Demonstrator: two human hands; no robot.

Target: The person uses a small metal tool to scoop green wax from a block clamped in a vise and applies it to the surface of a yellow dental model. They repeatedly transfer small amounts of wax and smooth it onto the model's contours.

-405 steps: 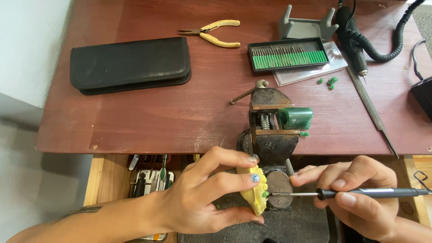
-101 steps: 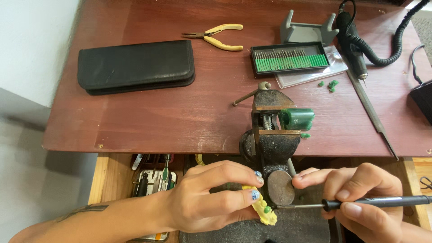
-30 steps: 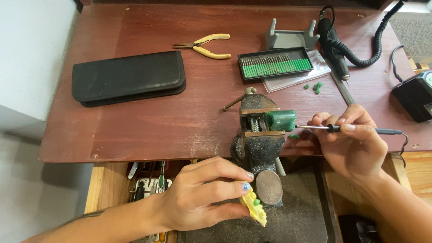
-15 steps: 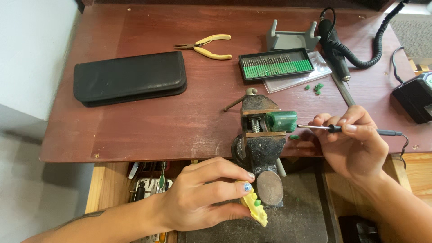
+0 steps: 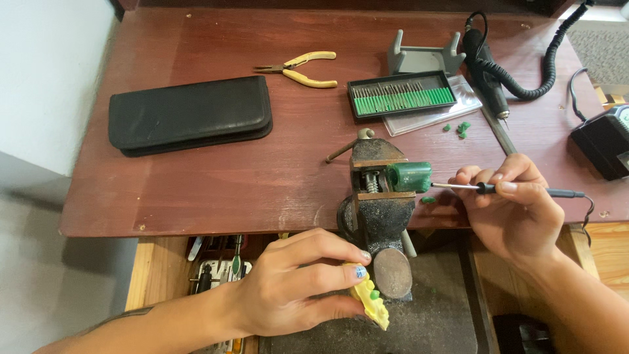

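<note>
A small yellow model (image 5: 372, 307) with green dabs on it sits pinched between the thumb and fingers of the left hand (image 5: 295, 283), held low at the near edge of the scene, just in front of the bench and touching or nearly touching the round handle end of the vise (image 5: 379, 196). The left hand is closed around the piece, with the index finger curved over its top.

To the right and a little farther off, the right hand (image 5: 517, 210) grips a thin pen-like wax tool (image 5: 498, 189) in a writing hold, fingers closed on its dark shaft. The metal tip of the tool points left and meets a green wax block (image 5: 409, 176) clamped in the jaws of the dark metal vise, which is fixed at the near edge of the reddish-brown bench (image 5: 196, 177). A small green crumb lies on the bench just below the tip.

Farther back, an open case of burs (image 5: 401, 98) with green shanks lies beside a clear lid, with a few green bits (image 5: 460, 128) to its right. A grey stand (image 5: 422, 58) and a rotary handpiece (image 5: 486, 75) on a coiled black cord stand at the far right, and a black control box (image 5: 603, 144) sits at the right edge. Yellow-handled pliers (image 5: 298, 67) lie far left of centre, and a black zip pouch (image 5: 190, 115) rests on the left.
</note>
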